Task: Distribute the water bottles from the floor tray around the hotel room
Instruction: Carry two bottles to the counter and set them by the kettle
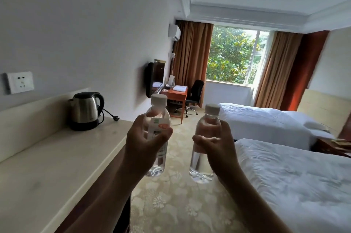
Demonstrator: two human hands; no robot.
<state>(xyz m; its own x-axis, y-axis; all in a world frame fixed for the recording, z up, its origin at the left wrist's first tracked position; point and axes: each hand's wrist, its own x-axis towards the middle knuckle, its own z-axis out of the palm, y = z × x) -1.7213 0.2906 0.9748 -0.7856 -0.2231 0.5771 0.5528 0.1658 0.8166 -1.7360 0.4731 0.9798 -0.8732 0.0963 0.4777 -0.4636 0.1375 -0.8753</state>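
Your left hand (144, 141) is wrapped around the middle of a clear water bottle (158, 133), thumb across the label, holding it upright in the air above the patterned carpet (176, 204). Your right hand (216, 147) grips a second bottle (204, 143) the same way, fingers curled round its body; this one tilts slightly and sits a little lower than the first. Both bottles have white caps and are apart from each other, with neither touching anything but your hands.

To your left runs a long pale surface (57, 156) against the wall. On it, farther along, stands a steel kettle (85, 110) with a black handle and base, its cord and plug lying just beside it. A wall socket (20, 82) sits above the surface on the left.

To your right is a bed (303, 185) with white bedding, and a second bed (266, 118) lies beyond it. At the far end you can see an orange desk (174, 94) with folded white towels on it, a black office chair (195, 92) beside it, and a window (235, 54) framed by brown curtains.
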